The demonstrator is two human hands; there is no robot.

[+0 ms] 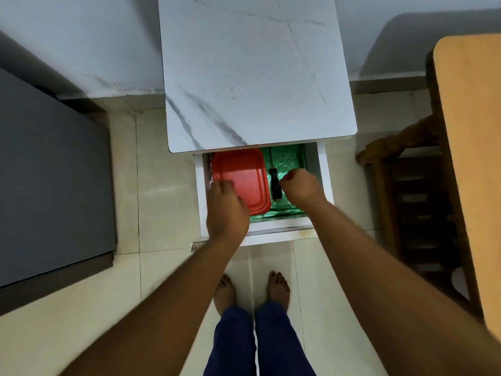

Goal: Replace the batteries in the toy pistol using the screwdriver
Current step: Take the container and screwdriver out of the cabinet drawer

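Right grip: your right hand (299, 187) is curled, fingers drawn in, over the right half of the drawer (324, 183); whether it pinches anything, you cannot tell.
Left grip: your left hand (226, 210) is loosely curled, fingertips on the near-left part of the red lid (240, 176); it seems to grasp nothing.
Screwdriver: the dark handle (275, 185), likely the screwdriver, lies just left of your right knuckles, between them and the lid's right edge.
Long axis: it runs front to back in the drawer, about parallel to the side walls; the far end is partly hidden.
Nearer hand: the right one, almost touching it; the left is across the lid.
Coming move: probably a short shift left and down with the right hand to close on the handle from above.
Open room: narrow; the lid crowds the handle on the left, and the green liner (287, 158) shows free space to the right and toward the back.
Edges: the marble top (254, 77) overhangs the drawer's back, so lift up and toward you.
Pistol and batteries: not in view.
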